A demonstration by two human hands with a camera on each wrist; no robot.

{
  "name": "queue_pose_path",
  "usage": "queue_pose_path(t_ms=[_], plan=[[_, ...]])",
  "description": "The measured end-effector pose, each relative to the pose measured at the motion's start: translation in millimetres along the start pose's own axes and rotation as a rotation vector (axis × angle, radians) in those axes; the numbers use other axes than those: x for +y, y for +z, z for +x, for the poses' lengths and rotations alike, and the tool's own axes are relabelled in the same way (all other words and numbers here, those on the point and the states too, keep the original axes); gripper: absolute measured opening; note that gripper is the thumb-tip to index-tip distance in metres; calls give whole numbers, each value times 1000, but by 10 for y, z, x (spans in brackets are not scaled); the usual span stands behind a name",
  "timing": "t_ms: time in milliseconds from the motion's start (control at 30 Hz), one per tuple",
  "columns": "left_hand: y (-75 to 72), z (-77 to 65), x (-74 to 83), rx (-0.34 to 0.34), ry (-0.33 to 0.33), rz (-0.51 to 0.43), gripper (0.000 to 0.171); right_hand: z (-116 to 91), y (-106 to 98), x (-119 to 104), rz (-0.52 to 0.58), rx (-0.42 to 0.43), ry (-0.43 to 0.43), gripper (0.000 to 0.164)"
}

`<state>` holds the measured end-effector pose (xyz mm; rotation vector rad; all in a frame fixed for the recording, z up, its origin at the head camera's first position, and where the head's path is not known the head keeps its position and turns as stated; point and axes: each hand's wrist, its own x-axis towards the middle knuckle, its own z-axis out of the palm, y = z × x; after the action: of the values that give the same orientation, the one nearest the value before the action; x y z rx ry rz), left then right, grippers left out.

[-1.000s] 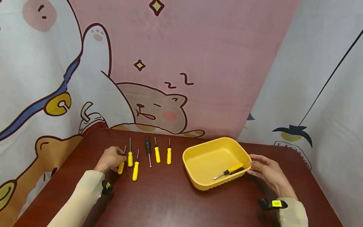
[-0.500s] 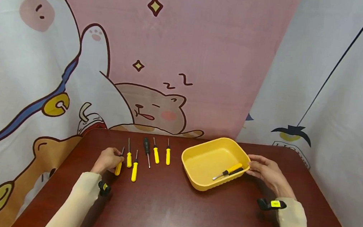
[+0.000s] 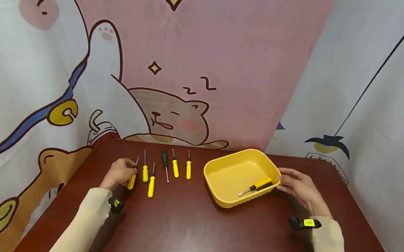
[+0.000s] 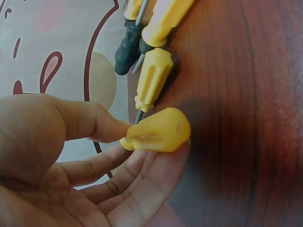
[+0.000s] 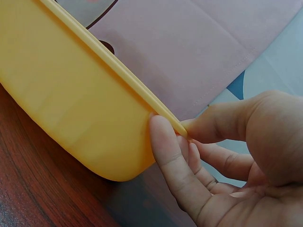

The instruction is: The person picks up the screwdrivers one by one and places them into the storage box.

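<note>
My left hand (image 3: 120, 172) pinches a yellow-handled screwdriver (image 4: 161, 132) between thumb and fingers at the left end of a group of screwdrivers. Just right of it lies another yellow screwdriver (image 3: 145, 173), and a second yellow one (image 3: 151, 186) sits a bit nearer. With thumb and fingers my right hand (image 3: 301, 188) grips the right rim of a yellow plastic bin (image 5: 94, 104). Inside that bin rests a yellow-and-black screwdriver (image 3: 261, 183), beside a dark-handled tool (image 3: 268, 185) partly hidden by it.
Farther along the row lie a black-handled screwdriver (image 3: 164, 158) and two yellow ones, one left (image 3: 175, 169) and one right (image 3: 188, 170). They are on a dark red-brown table (image 3: 193, 229). A cartoon-printed curtain (image 3: 247, 66) stands behind the table's back edge.
My left hand has shifted slightly left with the screwdriver, widening the space to its neighbour. My right hand stays on the bin's rim. The head view has tilted a little.
</note>
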<state>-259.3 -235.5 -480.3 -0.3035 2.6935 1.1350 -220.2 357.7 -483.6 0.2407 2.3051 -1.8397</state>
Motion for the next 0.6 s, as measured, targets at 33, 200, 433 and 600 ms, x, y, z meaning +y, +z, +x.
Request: queue_pose_path(t_ms=[33,200,433,600], plan=[[-1,1,4,-3,2,-1,36,1,1,-3,-2,-1,0,59],[6,9,42,-2,-2,3,37,13,-14,-6,-16,2,4,58],[23,0,81,4,-13,19,37,30,-9,3,-14,6,13,57],[26,-5,109,13,12,16,37,22,-8,8,-3,0,2,57]])
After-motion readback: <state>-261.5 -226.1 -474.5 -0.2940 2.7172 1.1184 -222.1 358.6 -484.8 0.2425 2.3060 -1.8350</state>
